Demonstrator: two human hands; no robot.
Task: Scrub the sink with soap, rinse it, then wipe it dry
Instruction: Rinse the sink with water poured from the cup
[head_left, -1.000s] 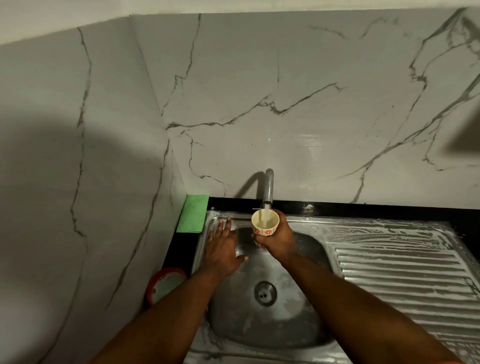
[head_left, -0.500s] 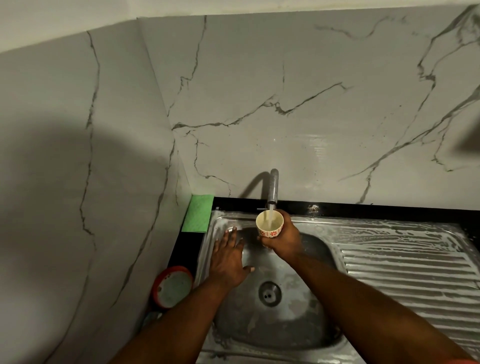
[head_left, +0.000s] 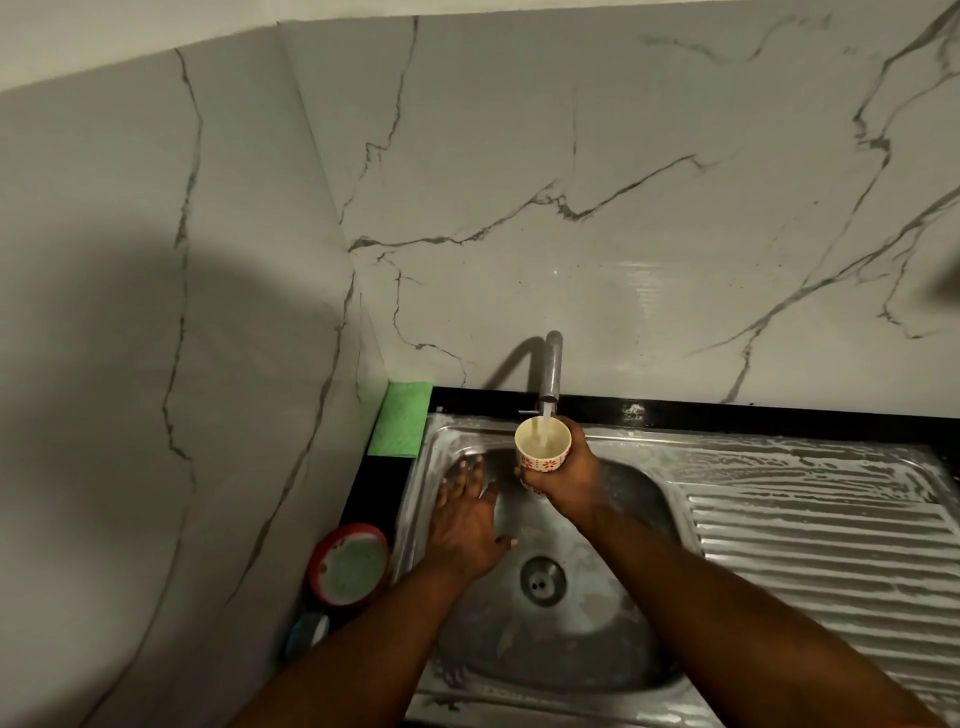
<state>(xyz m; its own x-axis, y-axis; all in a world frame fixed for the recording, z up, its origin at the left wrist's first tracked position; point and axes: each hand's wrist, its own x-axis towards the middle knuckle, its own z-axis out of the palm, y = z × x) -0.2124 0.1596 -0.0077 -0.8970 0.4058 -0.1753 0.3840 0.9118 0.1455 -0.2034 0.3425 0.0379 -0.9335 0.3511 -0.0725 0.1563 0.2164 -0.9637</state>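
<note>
Filling: small cream red-flowered cup (head_left: 543, 448), right hand (head_left: 569, 483) clasping its wall (wet, likely slippery, fragile); left hand (head_left: 463, 527), fingers flat on soapy steel sink (head_left: 563, 649).

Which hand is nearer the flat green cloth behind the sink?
Left. Left hand lies flat on the steel basin's left wall, just front-right of the green cloth; right hand holds a patterned cup under the tap, farther right.

Single head-worn wide view, looking forward and down, close over the sink (head_left: 613, 699), facing the marble wall (head_left: 623, 156)
</note>
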